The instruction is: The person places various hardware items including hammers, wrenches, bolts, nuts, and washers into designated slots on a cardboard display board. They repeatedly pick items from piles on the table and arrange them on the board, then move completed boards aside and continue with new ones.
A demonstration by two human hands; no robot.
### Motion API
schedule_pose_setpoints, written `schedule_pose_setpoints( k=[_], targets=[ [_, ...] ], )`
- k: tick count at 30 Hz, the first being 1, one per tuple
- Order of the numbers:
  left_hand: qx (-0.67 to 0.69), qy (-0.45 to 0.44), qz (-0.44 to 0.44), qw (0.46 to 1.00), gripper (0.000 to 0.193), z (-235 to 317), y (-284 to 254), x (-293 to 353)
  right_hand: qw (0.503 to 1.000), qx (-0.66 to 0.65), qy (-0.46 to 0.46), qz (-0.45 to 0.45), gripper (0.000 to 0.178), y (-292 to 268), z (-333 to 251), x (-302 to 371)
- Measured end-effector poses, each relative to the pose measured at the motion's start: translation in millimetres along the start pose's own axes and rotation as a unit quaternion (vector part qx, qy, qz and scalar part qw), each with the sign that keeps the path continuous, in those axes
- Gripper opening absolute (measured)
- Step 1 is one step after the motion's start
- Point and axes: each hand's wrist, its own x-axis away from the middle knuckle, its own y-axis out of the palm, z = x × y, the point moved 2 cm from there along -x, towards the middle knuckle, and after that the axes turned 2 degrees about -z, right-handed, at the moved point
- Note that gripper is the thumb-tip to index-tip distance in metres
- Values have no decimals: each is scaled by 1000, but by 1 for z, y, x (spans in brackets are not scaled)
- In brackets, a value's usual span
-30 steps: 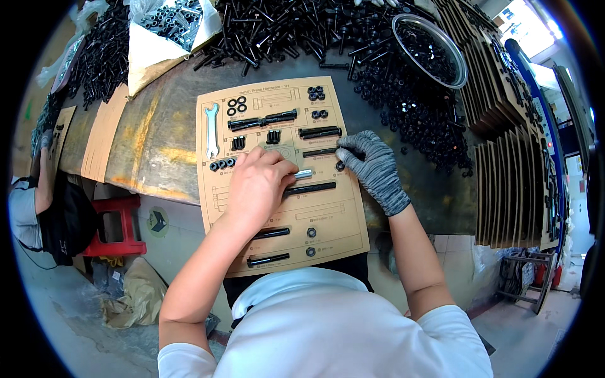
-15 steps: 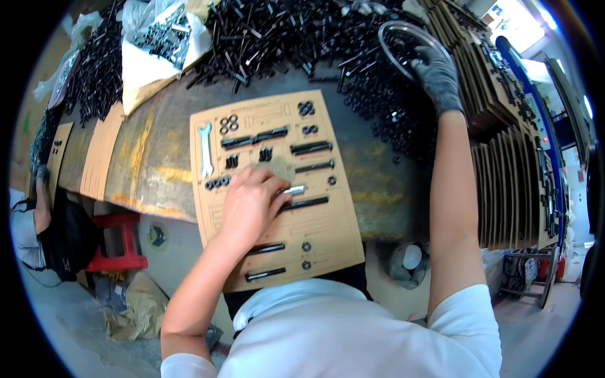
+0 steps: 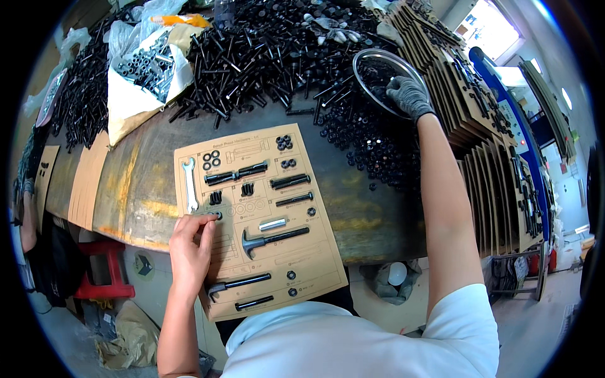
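Resting flat and empty at the cardboard sheet's [image 3: 315, 264] left edge, left hand [image 3: 189, 242]; gloved right hand [image 3: 408, 96] curls inside the crowded steel bowl [image 3: 365, 63].

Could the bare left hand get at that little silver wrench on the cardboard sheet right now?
Probably yes. The left hand rests on the cardboard sheet just below the wrench, with nothing lying between them.

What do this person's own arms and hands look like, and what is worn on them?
The left hand is bare, with no glove, watch or ring visible. The right hand wears a grey knit work glove ending at the wrist. Both forearms are uncovered; short white shirt sleeves end above the elbows.
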Motion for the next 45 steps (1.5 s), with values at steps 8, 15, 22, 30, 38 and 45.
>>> schedule_pose_setpoints(
  k=[8, 15, 22, 30, 38, 45],
  targets=[
    [0, 20, 55, 998, 11, 0, -13, -2, 977, -200, 42, 66, 28, -41, -35, 36],
    [1, 88, 30, 996, 12, 0, 0, -14, 896, -259, -308, -187, 22, 41, -257, 194],
    [-137, 162, -11, 977, 23, 3, 1, -5, 941, -123, -266, -169, 25, 80, -277, 208],
    [-193, 219, -49, 955, 34, -3, 15, -10, 931, -33, -330, -153, 30, 61, -270, 220],
    [-231, 235, -55, 943, 24, -3, 16, -18, 934, -63, -324, -134, 30, 75, -260, 225],
    [-233, 230, -47, 944, 24, -2, 23, -22, 933, -39, -327, -143, 32, 75, -267, 224]
  ],
)
